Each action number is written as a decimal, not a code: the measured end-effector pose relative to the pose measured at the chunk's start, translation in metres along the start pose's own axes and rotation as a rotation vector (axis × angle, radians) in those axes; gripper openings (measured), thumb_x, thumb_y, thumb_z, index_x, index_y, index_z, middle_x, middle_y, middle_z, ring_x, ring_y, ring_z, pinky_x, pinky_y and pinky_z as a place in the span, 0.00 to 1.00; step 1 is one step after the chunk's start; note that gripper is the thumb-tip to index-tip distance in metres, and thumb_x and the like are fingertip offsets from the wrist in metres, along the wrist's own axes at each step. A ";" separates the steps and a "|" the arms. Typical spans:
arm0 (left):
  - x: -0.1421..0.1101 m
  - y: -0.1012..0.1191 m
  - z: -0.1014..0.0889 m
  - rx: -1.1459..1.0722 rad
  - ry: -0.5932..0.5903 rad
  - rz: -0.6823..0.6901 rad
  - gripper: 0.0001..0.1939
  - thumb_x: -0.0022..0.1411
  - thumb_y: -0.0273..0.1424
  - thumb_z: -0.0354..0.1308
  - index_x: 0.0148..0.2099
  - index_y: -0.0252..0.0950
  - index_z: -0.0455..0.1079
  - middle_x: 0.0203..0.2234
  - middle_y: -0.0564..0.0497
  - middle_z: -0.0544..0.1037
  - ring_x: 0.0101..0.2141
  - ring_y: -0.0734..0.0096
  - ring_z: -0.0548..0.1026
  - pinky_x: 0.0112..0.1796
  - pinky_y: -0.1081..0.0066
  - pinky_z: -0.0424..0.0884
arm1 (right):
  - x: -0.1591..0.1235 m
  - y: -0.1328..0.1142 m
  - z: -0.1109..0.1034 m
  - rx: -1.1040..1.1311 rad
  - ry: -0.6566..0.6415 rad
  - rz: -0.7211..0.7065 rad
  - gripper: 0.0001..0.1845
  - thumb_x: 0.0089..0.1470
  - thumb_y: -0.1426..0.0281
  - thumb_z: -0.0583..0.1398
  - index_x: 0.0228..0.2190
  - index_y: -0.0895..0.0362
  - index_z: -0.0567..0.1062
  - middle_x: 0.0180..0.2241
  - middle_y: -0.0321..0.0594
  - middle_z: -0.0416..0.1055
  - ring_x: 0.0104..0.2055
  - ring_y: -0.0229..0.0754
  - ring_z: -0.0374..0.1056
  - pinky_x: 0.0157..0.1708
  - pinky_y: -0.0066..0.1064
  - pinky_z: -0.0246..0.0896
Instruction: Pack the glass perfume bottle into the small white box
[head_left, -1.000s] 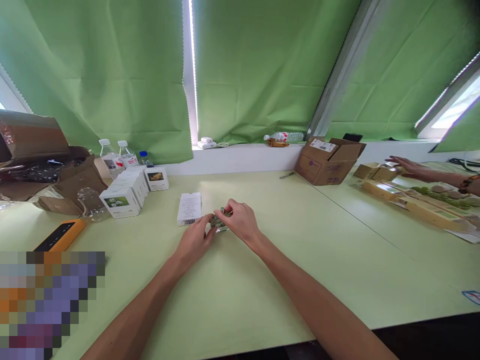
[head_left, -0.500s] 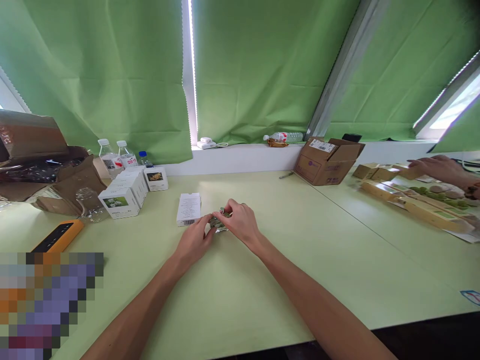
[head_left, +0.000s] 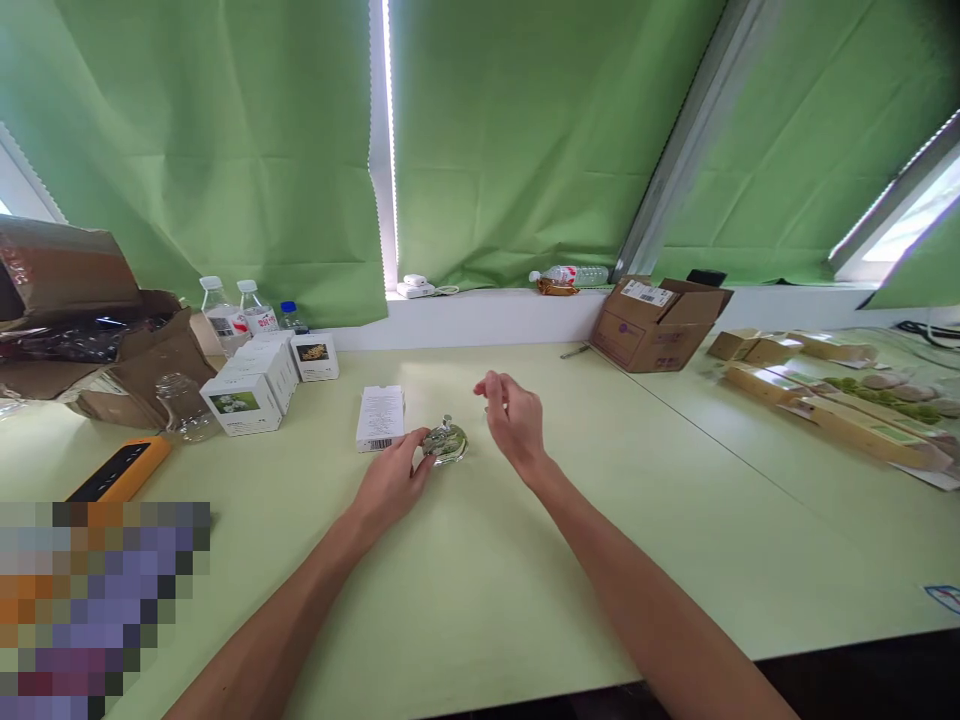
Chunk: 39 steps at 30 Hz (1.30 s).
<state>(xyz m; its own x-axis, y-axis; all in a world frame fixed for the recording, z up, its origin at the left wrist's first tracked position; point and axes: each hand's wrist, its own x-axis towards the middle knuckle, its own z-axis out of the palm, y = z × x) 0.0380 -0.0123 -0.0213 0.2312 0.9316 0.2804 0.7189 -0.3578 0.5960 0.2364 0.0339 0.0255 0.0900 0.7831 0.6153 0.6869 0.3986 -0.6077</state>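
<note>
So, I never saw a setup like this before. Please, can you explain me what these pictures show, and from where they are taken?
There is no machine here. The arms and hands belong to a person, and the pictures come from one camera worn on that person's head, looking forward and down. The surface is a pale green table. On it are a small round glass bottle with a metal top, a white carton with a barcode and a group of white boxes. The left hand is right beside the bottle, but I cannot tell if it touches it. The right hand is raised above the table and holds nothing that I can see.
</note>
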 end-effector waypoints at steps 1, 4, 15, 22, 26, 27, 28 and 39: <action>0.000 0.000 0.000 0.000 -0.001 0.003 0.19 0.66 0.38 0.46 0.57 0.40 0.62 0.48 0.46 0.74 0.26 0.72 0.71 0.29 0.71 0.64 | 0.005 0.008 -0.001 -0.012 0.020 0.016 0.24 0.64 0.55 0.45 0.33 0.55 0.73 0.33 0.40 0.77 0.30 0.40 0.71 0.32 0.30 0.58; 0.000 0.001 -0.001 0.006 -0.008 0.004 0.19 0.66 0.38 0.46 0.57 0.40 0.62 0.45 0.46 0.76 0.27 0.72 0.72 0.30 0.71 0.63 | 0.016 0.034 -0.002 -0.142 0.005 0.050 0.18 0.59 0.58 0.51 0.31 0.56 0.74 0.32 0.40 0.76 0.30 0.41 0.68 0.32 0.31 0.58; -0.001 0.007 -0.005 0.034 -0.023 -0.009 0.19 0.66 0.37 0.46 0.56 0.38 0.63 0.35 0.49 0.77 0.25 0.70 0.72 0.30 0.71 0.63 | 0.011 0.065 0.011 -0.251 -0.384 0.051 0.13 0.49 0.68 0.61 0.39 0.54 0.75 0.33 0.39 0.76 0.34 0.42 0.70 0.35 0.31 0.58; -0.001 0.004 -0.003 0.011 -0.013 0.011 0.19 0.66 0.37 0.46 0.57 0.41 0.62 0.46 0.47 0.76 0.25 0.71 0.71 0.29 0.71 0.64 | 0.012 0.048 0.011 -0.048 -0.226 0.012 0.11 0.52 0.66 0.60 0.39 0.54 0.72 0.33 0.37 0.76 0.33 0.40 0.71 0.33 0.30 0.64; 0.000 0.003 -0.002 0.019 -0.014 0.007 0.19 0.66 0.37 0.46 0.57 0.39 0.62 0.39 0.47 0.77 0.25 0.71 0.71 0.30 0.71 0.63 | 0.008 0.026 0.008 0.167 -0.149 -0.085 0.10 0.53 0.63 0.59 0.38 0.54 0.73 0.33 0.38 0.75 0.32 0.39 0.71 0.31 0.31 0.68; 0.000 0.003 -0.002 0.019 -0.016 0.008 0.20 0.66 0.37 0.46 0.57 0.38 0.62 0.38 0.47 0.78 0.25 0.71 0.71 0.30 0.71 0.63 | 0.006 0.020 0.007 0.207 -0.138 -0.106 0.11 0.54 0.63 0.59 0.39 0.53 0.73 0.34 0.38 0.76 0.32 0.39 0.71 0.30 0.31 0.69; 0.000 0.002 -0.002 0.018 -0.018 0.009 0.20 0.66 0.38 0.47 0.57 0.38 0.62 0.36 0.48 0.77 0.24 0.71 0.71 0.30 0.71 0.63 | 0.005 0.014 0.006 0.238 -0.123 -0.121 0.12 0.55 0.63 0.58 0.40 0.53 0.73 0.35 0.38 0.76 0.32 0.39 0.72 0.30 0.30 0.69; 0.000 0.006 -0.004 -0.022 -0.019 0.008 0.18 0.66 0.36 0.47 0.56 0.39 0.63 0.39 0.47 0.77 0.25 0.72 0.71 0.30 0.71 0.65 | -0.008 -0.012 0.005 0.322 -0.154 -0.267 0.11 0.55 0.64 0.59 0.41 0.52 0.73 0.38 0.39 0.75 0.35 0.39 0.70 0.33 0.32 0.72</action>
<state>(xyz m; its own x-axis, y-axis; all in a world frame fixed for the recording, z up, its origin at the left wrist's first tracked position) 0.0394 -0.0146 -0.0151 0.2493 0.9298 0.2708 0.7027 -0.3661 0.6101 0.2239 0.0256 0.0256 -0.1857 0.6845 0.7049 0.4092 0.7061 -0.5779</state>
